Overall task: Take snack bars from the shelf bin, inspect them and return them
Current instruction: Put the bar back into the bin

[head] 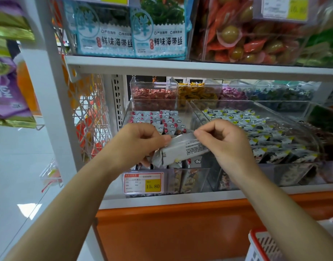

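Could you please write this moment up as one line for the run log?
phase: inspect | left hand: holds snack bar | right hand: pinches its upper edge | clear bin: beneath, stocked

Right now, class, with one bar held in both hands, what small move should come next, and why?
Probably lower the snack bar back into the clear bin just below: left hand grips its left end, right hand pinches its upper edge, and printed text faces the camera.

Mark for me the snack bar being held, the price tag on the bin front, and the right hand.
snack bar (186,148): head view, printed silver back face.
price tag (143,182): head view, middle of the label.
right hand (225,141): head view, back of the hand.
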The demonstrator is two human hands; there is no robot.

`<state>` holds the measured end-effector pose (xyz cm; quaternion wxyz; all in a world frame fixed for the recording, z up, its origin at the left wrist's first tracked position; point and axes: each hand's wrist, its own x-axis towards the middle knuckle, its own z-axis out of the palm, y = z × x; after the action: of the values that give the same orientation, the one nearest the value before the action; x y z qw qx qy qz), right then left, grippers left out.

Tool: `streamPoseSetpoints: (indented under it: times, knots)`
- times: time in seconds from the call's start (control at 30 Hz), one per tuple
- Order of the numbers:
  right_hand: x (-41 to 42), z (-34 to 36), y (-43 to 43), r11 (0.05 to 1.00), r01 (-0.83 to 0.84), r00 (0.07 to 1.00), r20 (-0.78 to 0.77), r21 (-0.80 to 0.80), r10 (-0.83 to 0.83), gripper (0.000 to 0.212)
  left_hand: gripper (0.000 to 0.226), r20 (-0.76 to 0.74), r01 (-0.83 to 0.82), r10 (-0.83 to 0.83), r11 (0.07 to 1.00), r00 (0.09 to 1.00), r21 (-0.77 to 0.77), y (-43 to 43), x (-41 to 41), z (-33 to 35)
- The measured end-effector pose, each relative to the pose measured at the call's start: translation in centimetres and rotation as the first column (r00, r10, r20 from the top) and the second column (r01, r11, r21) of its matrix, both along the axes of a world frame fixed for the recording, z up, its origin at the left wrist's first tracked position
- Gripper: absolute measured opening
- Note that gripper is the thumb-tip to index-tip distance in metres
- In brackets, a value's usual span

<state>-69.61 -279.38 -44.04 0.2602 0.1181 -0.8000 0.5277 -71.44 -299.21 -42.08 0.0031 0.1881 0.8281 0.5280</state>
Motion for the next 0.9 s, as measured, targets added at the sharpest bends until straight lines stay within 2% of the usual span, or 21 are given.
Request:
streamPoseSetpoints:
  times: [0.1,0.23,0.37,0.5,0.63,0.77,0.87,0.9]
  knots:
    - [0.2,0.0,-0.1,1.0,-0.022,1.0,0.002,0.009,0.022,0.01,0.033,-0.042,-0.016,0.015,0.999,0.999,-0.031,-0.1,-0.1,-0.1]
    - [0.1,-0.2,-0.1,1.0,-0.004,1.0,0.011,0.003,0.004,0.01,0.039,-0.088,-0.035,0.032,0.999,0.996,-0.038,-0.1,0.0,-0.1]
    - [-0.2,-0.3,0.3,1.0,0.03,0.999,0.042,-0.008,-0.03,0.015,0.042,-0.013,0.043,-0.043,0.999,0.999,-0.034,0.0,0.3,0.1]
    - [-0.2,0.4,0.9,0.972,-0.144,0.952,0.241,-0.185,0.187,0.023,0.029,-0.044,0.049,-0.053,0.995,0.998,-0.081,-0.3,0.2,0.1]
    - [-0.4,0.9,1.5,0.929,-0.217,0.884,0.344,-0.3,0.317,0.024,0.008,-0.065,0.058,-0.065,0.992,0.996,-0.112,-0.1,0.1,-0.2]
    - [-0.6,0.0,1.4,0.903,-0.175,0.901,0.305,-0.393,0.308,0.018,0.01,-0.105,0.01,-0.027,0.987,0.994,-0.162,0.4,-0.2,-0.8]
    - [-0.4,-0.7,0.5,0.838,-0.186,0.913,0.226,-0.514,0.341,0.039,0.018,-0.199,-0.124,0.098,0.985,0.975,-0.121,0.8,-0.5,-1.2]
    - [-0.3,-0.9,0.1,0.847,-0.2,0.92,0.204,-0.493,0.336,0.043,0.019,-0.222,-0.166,0.142,0.982,0.965,-0.09,1.0,-0.5,-1.3]
